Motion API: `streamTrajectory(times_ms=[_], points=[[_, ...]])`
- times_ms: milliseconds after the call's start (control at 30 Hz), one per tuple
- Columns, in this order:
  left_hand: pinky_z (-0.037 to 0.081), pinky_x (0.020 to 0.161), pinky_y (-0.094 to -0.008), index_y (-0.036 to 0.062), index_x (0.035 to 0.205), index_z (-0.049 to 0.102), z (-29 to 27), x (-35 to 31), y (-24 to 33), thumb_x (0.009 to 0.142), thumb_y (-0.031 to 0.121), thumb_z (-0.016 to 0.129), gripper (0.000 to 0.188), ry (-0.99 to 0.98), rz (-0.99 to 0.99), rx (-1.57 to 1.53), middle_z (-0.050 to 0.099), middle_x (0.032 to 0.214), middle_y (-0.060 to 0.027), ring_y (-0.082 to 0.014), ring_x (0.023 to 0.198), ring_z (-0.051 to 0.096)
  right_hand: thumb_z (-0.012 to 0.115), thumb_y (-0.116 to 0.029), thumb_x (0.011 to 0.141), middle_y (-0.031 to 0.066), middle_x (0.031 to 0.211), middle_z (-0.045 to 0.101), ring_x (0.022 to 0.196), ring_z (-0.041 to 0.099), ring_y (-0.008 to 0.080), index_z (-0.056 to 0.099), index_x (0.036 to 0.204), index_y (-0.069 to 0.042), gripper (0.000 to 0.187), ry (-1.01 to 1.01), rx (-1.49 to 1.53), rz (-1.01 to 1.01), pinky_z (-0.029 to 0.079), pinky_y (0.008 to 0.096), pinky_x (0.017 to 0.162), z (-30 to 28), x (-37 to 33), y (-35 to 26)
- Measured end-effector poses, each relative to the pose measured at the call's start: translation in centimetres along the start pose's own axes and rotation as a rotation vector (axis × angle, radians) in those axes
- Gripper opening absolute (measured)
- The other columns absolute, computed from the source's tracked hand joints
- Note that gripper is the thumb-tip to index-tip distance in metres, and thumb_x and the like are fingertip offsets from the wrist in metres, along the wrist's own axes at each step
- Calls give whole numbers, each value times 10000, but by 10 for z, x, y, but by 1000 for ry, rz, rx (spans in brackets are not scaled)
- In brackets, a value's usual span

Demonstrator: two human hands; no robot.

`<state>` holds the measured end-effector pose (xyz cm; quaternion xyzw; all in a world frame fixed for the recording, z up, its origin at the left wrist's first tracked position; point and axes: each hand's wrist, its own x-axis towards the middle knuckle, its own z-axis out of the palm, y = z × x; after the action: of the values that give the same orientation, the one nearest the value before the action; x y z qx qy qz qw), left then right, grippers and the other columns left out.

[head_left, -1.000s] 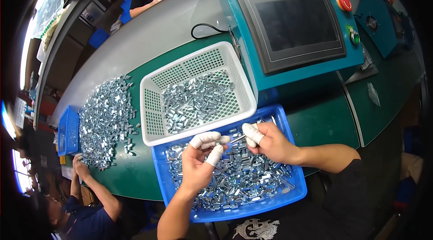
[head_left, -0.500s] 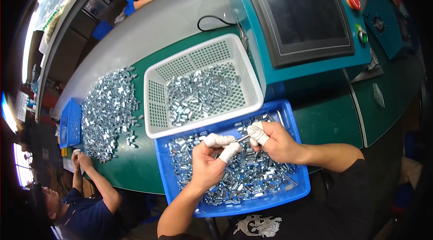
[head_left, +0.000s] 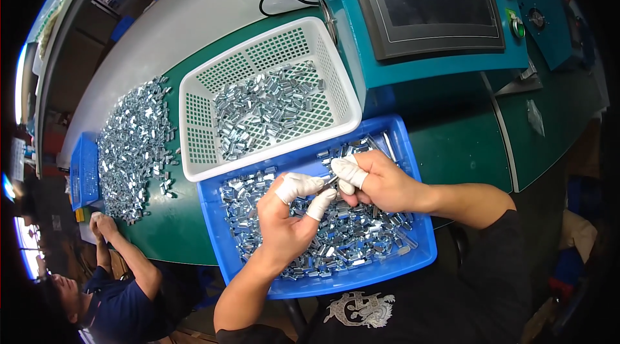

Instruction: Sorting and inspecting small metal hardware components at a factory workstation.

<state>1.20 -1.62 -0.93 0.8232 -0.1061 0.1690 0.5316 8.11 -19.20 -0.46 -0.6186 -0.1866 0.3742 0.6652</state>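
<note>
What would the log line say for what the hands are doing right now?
left hand: pinches small metal part | right hand: pinches same part | under: blue tray of parts | behind: white basket

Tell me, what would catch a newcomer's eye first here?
Probably the two hands, left hand and right hand, pinching one small metal piece together over a blue tray heaped with shiny metal parts. Just behind sits a white mesh basket holding more, and a loose pile glitters on the green table to the left.
</note>
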Motion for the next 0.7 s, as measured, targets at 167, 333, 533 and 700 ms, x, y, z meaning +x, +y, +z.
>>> streamTrajectory(times_ms=[167,333,533,700], points=[[474,743,-265,-29,997,583,-2,3,14,695,11,755,349,4,-40,12,615,825,-63,-140,788,586,381,-384,966,23,554,487,425,357,55,487,671,-84,435,-70,403,159,264,215,389,-4,2,7],[453,620,-253,-1,942,628,-1,5,10,692,-3,744,276,32,32,49,605,740,-58,-141,671,564,386,-393,964,29,551,482,418,347,56,473,676,-78,436,-113,499,236,260,216,384,-3,3,4],[429,561,-256,17,909,642,-2,8,9,682,1,748,251,65,152,65,595,707,-66,-151,625,543,360,-397,971,34,530,467,402,328,60,460,658,-82,456,-171,437,330,253,224,375,-3,4,1],[426,551,-250,26,919,648,-4,9,9,678,6,753,264,26,120,66,593,700,-60,-142,611,534,350,-410,970,35,511,454,391,322,68,458,643,-85,473,-232,424,349,246,228,367,-7,5,2]])
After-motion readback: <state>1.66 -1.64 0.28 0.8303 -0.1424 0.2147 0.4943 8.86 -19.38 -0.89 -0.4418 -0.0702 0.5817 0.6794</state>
